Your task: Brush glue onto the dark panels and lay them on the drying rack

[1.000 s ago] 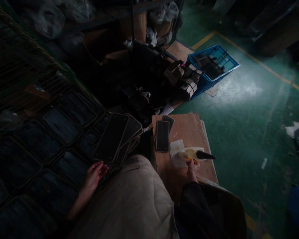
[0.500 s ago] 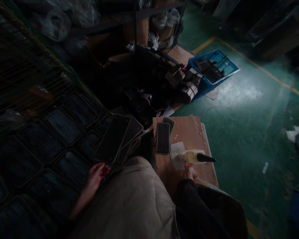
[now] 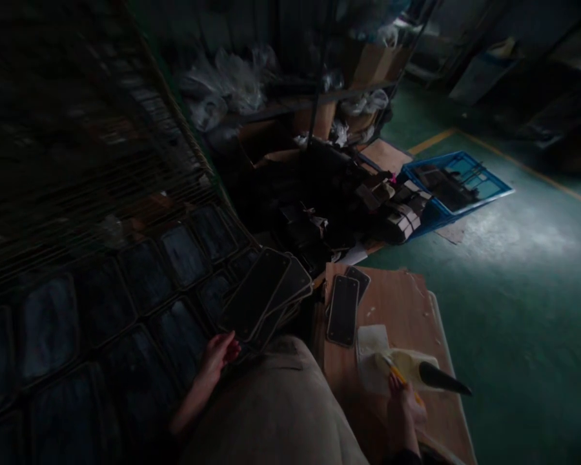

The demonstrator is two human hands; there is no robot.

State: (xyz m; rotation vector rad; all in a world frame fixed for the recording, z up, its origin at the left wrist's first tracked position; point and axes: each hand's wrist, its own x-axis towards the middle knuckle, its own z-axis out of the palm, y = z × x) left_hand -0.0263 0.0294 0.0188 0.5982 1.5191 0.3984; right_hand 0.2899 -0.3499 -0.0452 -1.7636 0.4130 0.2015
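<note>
My left hand (image 3: 217, 354), its fingers loosely curled and apart, is at the near edge of a stack of dark, round-cornered panels (image 3: 259, 294). Whether it touches them I cannot tell. My right hand (image 3: 407, 403) is closed on a slim yellow-handled tool (image 3: 397, 374), whose pale tip is over a whitish pad (image 3: 372, 339). Beside that tip lies a yellowish translucent bottle-like container (image 3: 416, 363) with a black tapered end (image 3: 443, 378). Two smaller dark panels with pale rims overlap on the wooden board, the upper one (image 3: 343, 310) lying flat.
The wooden board (image 3: 401, 294) stands at my right knee. To my left, rows of dark panels (image 3: 150, 274) lie on a wire rack (image 3: 174, 110). Ahead are bundled pieces (image 3: 401, 219), a blue crate (image 3: 484, 194) and shelves with plastic bags (image 3: 242, 84). Green floor (image 3: 527, 290) extends rightward.
The view has shifted, so the scene sits lower and further right. The yellow-handled tool in my right hand now shows clearly over the pad. My left hand remains by the stack.
</note>
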